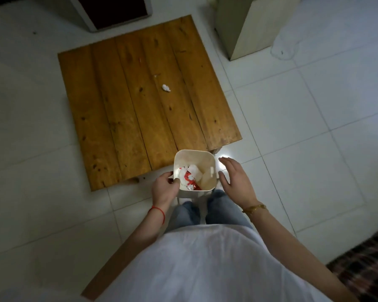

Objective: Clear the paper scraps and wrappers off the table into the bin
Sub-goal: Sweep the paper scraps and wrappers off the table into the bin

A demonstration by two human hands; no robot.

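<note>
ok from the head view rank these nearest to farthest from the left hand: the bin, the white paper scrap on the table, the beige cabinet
1. bin: the left hand grips its near-left rim.
2. white paper scrap: mid-table, well ahead of the hand.
3. beige cabinet: on the floor past the table's far right corner.

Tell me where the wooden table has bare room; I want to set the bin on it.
Most of the table is bare: the whole left half and the near planks by the bin. The only clutter is a white paper scrap right of centre, with tiny bits beyond it. The left hand grips the bin's rim; the right hand hovers open beside it.
</note>
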